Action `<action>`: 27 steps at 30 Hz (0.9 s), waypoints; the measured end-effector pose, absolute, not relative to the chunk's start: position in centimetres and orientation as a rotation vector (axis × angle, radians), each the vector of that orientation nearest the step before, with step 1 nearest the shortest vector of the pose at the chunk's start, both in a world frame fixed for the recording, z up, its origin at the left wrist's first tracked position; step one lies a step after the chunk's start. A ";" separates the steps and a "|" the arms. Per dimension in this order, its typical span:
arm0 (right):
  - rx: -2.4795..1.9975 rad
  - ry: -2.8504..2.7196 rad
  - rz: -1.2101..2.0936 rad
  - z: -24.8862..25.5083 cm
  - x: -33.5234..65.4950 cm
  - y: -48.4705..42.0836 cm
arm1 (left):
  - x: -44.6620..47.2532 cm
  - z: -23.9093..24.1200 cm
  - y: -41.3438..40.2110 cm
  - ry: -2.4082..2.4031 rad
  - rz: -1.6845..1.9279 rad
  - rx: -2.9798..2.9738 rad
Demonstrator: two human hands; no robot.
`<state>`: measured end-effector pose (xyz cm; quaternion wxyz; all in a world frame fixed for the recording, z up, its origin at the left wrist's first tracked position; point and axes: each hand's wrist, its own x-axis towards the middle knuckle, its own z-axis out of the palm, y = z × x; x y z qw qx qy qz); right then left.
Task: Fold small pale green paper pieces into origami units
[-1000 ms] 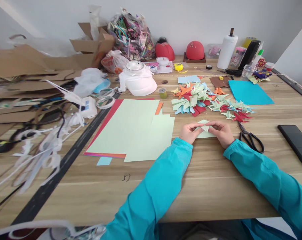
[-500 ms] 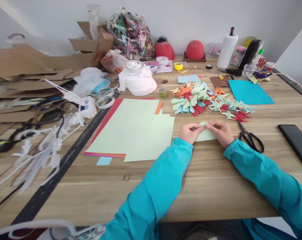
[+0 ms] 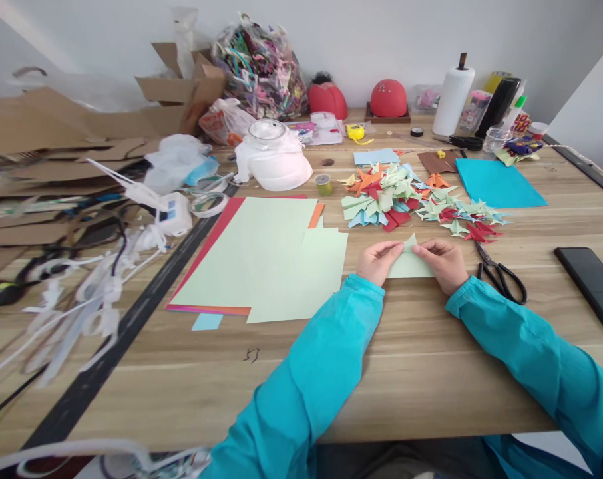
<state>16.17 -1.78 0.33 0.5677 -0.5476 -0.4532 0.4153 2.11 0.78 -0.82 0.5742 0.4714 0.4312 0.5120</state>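
the head view is showing both arms reaching forward over the table (image 3: pixel 431 372), their blue sleeves (image 3: pixel 321 346) slanting inward from either side. the left hand (image 3: pixel 376 265) is angling up and rightward, its thumb and bent fingers pinching the left side of a pale green paper (image 3: pixel 410 268). the right hand (image 3: pixel 444 265) is mirroring it, angling leftward and grasping the paper's right side between thumb and curled fingers. the thumb tips are facing each other, close together. the paper is sitting between the hands, its narrow tip pointing away past the fingers, its broad part spreading nearer the person. beyond it the folded pieces (image 3: pixel 401 193) are lying heaped; scissors (image 3: pixel 501 279) are resting just beside the right hand.
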 end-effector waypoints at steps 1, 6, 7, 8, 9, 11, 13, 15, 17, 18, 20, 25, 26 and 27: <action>-1.292 -1.062 0.971 0.3 16.2 -1.8 | 2.1 -0.9 0.8 1.012 1.214 1.099; -1.292 -1.069 0.958 0.3 16.2 -1.7 | 2.2 -1.0 0.9 0.953 1.172 1.039; -1.289 -1.074 0.960 0.3 16.2 -1.7 | 2.2 -1.0 0.9 0.943 1.171 1.038; -1.286 -1.084 0.960 0.3 16.2 -1.8 | 2.3 -0.9 0.9 0.935 1.174 1.040; -1.284 -1.101 0.958 0.4 16.2 -1.8 | 2.3 -0.9 0.9 0.928 1.180 1.042; -1.281 -1.143 0.953 0.5 16.2 -1.8 | 2.3 -0.8 0.8 0.918 1.189 1.043; -1.278 -1.168 0.959 0.5 16.2 -1.8 | 2.3 -0.7 0.7 0.922 1.192 1.059; -1.263 -1.154 0.975 0.4 16.3 -1.8 | 2.3 -0.7 0.7 0.944 1.194 1.086; -1.237 -1.125 1.006 0.3 16.3 -1.7 | 2.3 -0.7 0.6 0.967 1.194 1.108; -1.225 -1.119 1.025 0.2 16.3 -1.7 | 2.3 -0.7 0.6 0.975 1.196 1.110; -1.224 -1.126 1.054 0.1 16.3 -1.7 | 2.3 -0.7 0.6 0.987 1.194 1.102; -1.265 -1.154 1.023 -0.2 16.3 -1.6 | 2.2 -1.0 0.8 1.017 1.216 1.103; -1.266 -1.158 1.014 -0.2 16.3 -1.5 | 2.1 -1.1 0.8 1.023 1.219 1.098; -1.265 -1.163 1.007 -0.3 16.4 -1.5 | 2.1 -1.1 0.9 1.027 1.216 1.091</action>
